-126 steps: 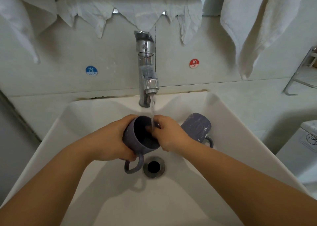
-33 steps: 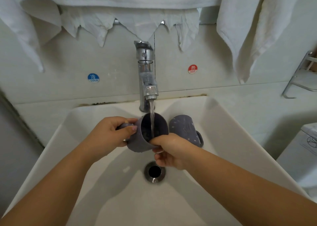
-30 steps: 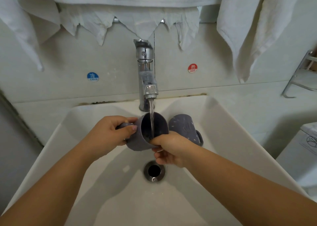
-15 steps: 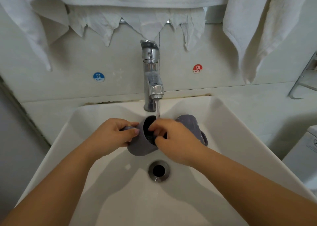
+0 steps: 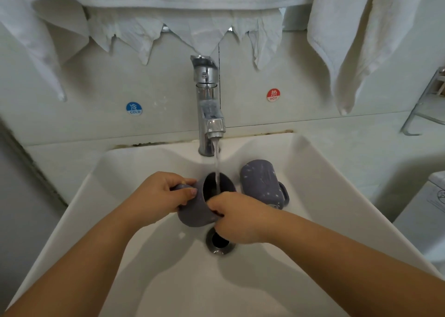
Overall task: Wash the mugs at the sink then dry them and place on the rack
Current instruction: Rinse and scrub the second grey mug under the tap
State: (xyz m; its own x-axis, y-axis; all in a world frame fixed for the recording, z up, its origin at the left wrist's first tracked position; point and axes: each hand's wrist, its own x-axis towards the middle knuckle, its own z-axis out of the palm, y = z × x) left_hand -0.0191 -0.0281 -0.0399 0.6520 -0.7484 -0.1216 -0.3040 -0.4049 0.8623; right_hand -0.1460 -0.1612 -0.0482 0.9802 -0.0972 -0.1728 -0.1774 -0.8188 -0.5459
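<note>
A: Where's the mug being washed?

B: The grey-purple ceramic mug (image 5: 201,208) is held above the round metal drain (image 5: 219,243) of the white sloped basin sink (image 5: 320,196), tipped so its dark mouth faces up and away towards the chrome single-lever faucet (image 5: 209,109). A thin stream of water (image 5: 217,165) from the spout falls straight into the opening.

A: And the hands?

B: The left hand (image 5: 163,196) is wrapped round the mug's left side, fingers curled together, the thumb pressing on the wall near the rim. The right hand (image 5: 237,217) grips the near lip, fingers closed over the rim edge; how far the fingertips reach inside I cannot tell, since the back of the hand hides them.

A: Any other mug?

B: A second speckled grey-purple mug (image 5: 262,184) lies on its side on the basin's right slope, just right of the held one, its loop handle pointing right and its base towards the back wall.

A: What's around the sink?

B: A blue round COLD sticker (image 5: 134,108) on the wall left of the faucet, a red round HOT sticker (image 5: 273,95) to its right. White towels (image 5: 349,40) and thin white cloths (image 5: 192,32) hang above. At the far right edge is part of a metal wire rack (image 5: 426,105)
</note>
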